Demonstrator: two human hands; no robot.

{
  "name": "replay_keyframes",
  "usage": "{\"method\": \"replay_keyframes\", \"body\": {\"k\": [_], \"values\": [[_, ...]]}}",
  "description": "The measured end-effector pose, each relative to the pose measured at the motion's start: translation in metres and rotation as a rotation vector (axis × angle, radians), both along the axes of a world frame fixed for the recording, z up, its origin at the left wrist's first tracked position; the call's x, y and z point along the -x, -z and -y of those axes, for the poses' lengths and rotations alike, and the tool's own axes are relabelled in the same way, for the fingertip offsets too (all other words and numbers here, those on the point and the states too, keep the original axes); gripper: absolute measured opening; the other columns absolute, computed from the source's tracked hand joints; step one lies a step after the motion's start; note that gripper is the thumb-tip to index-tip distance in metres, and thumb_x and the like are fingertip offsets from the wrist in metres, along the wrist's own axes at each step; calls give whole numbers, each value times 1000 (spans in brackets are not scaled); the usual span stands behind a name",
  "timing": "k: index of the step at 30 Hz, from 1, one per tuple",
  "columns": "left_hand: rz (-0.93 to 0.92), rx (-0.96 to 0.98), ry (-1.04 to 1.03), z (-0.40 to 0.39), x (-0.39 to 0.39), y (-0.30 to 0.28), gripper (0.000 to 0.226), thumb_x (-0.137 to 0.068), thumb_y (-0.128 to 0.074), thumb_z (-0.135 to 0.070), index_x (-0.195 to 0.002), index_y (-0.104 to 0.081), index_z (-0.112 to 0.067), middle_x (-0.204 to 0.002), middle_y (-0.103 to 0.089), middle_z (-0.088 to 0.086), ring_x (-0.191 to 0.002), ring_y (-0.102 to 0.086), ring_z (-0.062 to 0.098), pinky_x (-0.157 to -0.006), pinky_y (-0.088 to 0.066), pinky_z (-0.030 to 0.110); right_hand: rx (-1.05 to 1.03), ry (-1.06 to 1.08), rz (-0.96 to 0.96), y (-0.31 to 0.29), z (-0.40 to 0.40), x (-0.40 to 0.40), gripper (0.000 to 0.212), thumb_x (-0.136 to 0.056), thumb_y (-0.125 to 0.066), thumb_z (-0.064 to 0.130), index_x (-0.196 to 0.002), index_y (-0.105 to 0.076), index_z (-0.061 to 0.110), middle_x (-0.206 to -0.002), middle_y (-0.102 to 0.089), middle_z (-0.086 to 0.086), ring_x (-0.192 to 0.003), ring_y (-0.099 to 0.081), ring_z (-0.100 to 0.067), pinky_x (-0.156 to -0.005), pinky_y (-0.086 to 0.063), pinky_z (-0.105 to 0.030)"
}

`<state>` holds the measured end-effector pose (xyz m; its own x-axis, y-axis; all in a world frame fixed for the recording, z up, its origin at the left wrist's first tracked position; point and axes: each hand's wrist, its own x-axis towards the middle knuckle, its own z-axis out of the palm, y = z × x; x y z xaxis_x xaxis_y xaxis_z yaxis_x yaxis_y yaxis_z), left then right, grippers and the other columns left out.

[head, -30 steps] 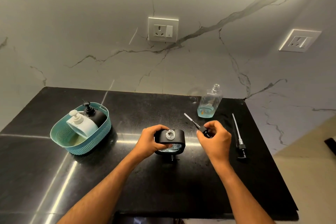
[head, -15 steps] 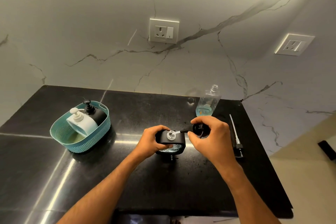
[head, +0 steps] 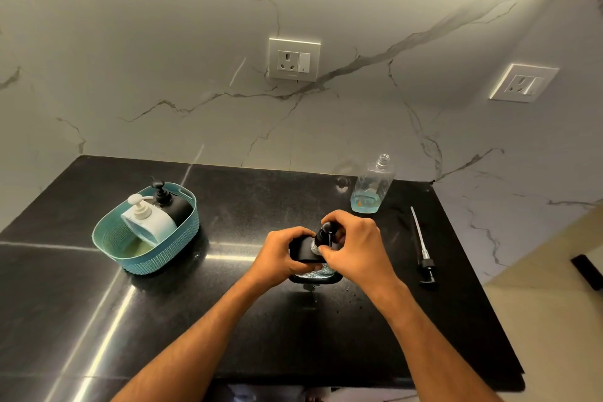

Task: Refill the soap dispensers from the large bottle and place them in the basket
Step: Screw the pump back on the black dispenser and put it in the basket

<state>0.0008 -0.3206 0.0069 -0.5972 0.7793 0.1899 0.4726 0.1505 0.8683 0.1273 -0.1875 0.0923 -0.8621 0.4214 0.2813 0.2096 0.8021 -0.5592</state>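
Black pump head (head: 327, 232) seated on the black soap dispenser (head: 305, 251) near the countertop's (head: 228, 336) front edge. Left hand (head: 280, 258) gripping the body, right hand (head: 355, 248) pinching the collar. Best kept upright, threads square, turned snug without forcing. Then into the teal basket (head: 111, 248) at the left edge.

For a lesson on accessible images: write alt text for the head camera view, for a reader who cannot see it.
On a black counter, the left hand holds a black soap dispenser while the right hand fits its pump. A teal basket at left holds two dispensers; a nearly empty clear bottle stands behind.
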Motion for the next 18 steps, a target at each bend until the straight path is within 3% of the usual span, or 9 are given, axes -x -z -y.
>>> {"method": "replay_keyframes", "body": {"k": [6, 11, 13, 15, 18], "values": [[-16, -17, -4, -4, -4, -4, 50, -69, -95, -25, -113, -73, -18, -103, -75, -10, -97, -70, 5, -83, -58, 22, 32, 9, 19, 11, -4, -1, 38, -67, -92, 27, -100, -74, 21, -91, -75, 6, -81, -69, -6, -76, -61, -26], [-7, 0, -19, -5, -5, -1, 47, -68, -94, -26, -110, -74, -18, -97, -74, -10, -92, -70, 5, -77, -54, 17, -3, 57, 5, 15, -3, -3, 49, -61, -93, 48, -96, -70, 22, -88, -70, 10, -78, -65, -5, -71, -56, -20], [3, -9, -35, -4, -4, -1, 49, -68, -94, -29, -110, -74, -18, -98, -75, -10, -91, -70, 5, -77, -55, 18, 18, 31, -21, 18, -4, -3, 56, -62, -94, 44, -108, -69, 23, -97, -68, 11, -85, -63, -4, -78, -56, -22], [15, -17, -42, -3, -2, -2, 50, -67, -95, -30, -111, -74, -19, -99, -75, -10, -92, -71, 6, -80, -58, 24, 51, 2, -47, 20, -5, -2, 63, -66, -94, 28, -123, -67, 23, -105, -68, 10, -90, -62, -5, -84, -58, -29], [3, -14, -36, -4, -1, -4, 51, -67, -96, -29, -113, -73, -21, -102, -75, -11, -95, -71, 5, -83, -59, 24, 41, 18, -52, 20, -5, 2, 67, -66, -94, 24, -126, -65, 23, -105, -68, 8, -92, -63, -6, -84, -59, -33]]}}
